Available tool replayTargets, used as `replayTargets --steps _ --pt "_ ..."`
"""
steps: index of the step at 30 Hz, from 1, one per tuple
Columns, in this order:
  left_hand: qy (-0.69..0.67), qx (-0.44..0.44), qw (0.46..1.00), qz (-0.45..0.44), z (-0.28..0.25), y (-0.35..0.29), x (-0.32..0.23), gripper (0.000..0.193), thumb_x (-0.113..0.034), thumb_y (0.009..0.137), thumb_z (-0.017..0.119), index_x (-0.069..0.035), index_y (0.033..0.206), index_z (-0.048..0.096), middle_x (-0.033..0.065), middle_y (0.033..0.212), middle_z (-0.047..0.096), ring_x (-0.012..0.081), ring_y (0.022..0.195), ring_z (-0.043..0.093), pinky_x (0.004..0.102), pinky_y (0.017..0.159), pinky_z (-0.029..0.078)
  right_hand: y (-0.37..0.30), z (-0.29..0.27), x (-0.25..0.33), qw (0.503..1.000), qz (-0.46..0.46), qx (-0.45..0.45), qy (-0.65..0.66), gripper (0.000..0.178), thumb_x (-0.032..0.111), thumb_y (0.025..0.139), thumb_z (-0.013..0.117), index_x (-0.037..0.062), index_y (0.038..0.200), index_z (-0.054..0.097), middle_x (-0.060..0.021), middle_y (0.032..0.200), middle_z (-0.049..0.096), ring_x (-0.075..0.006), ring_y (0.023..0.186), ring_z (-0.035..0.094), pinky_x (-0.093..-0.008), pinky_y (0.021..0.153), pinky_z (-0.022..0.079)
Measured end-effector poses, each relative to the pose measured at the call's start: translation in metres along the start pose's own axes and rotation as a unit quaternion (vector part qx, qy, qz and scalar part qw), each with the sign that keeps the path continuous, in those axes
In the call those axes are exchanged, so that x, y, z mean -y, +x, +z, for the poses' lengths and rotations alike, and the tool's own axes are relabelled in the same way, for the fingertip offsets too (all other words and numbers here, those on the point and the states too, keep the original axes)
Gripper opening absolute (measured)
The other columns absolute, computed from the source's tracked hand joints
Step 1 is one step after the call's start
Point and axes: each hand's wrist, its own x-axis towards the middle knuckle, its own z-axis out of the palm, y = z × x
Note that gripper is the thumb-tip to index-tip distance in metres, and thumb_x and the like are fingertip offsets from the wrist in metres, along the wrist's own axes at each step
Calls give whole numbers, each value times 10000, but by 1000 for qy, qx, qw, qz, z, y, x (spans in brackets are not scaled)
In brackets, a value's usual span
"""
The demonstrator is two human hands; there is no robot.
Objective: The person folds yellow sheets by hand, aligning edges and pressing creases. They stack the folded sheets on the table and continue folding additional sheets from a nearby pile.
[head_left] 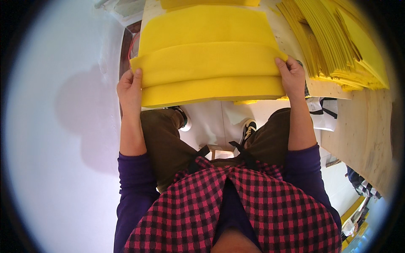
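A yellow fabric sheet (206, 61) lies across the stack in front of me, with its near part folded over in a wide band. My left hand (130, 87) pinches the left end of the fold, thumb on top. At the right end, my right hand (292, 76) grips the same fold between thumb and fingers. The band stretches straight between both hands. Beneath it, a layered yellow stack (215, 90) shows its near edge, slightly past the table's front. The fingers under the cloth are partly hidden.
Tall piles of folded yellow sheets (325, 38) stand on the wooden table (363, 122) at the right. More yellow fabric (211, 3) lies at the far edge. A white wall (55, 139) runs close along my left. My legs and shoes are below the table's front.
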Motion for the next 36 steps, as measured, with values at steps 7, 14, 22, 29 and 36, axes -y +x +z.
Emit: replayTargets --steps 7,14,22,29,36 --pt "92 28 995 -3 -4 8 7 240 -203 926 569 29 963 619 8 807 611 66 738 512 218 674 424 -1 -3 4 994 15 -20 -107 223 196 827 682 -19 872 639 14 662 523 -62 606 433 -226 551 375" --pt "160 9 987 22 1 9 7 250 -221 939 557 23 963 604 9 808 599 69 724 493 227 661 422 -1 2 7 997 17 -29 -65 212 135 862 637 2 1024 611 45 715 545 -33 627 463 -190 574 380" --pt "147 26 988 39 2 12 9 210 -184 941 534 16 907 588 31 771 597 90 724 506 253 690 428 -3 -6 29 980 -84 -151 -95 310 185 837 657 50 1111 603 -87 1033 620 -174 868 581 -298 805 463" --pt "175 26 982 63 -2 15 15 232 -205 941 533 18 916 593 56 780 613 106 721 524 265 692 436 -43 54 84 914 -308 68 -255 523 305 840 632 61 1279 488 -134 1324 488 -302 1251 420 -417 1051 311" --pt "159 17 985 67 -3 17 23 257 -232 932 528 14 887 590 92 750 619 169 679 551 315 664 446 -71 142 125 889 -305 223 -259 680 488 882 483 32 1375 375 -149 1457 323 -277 1380 238 -452 1127 152"
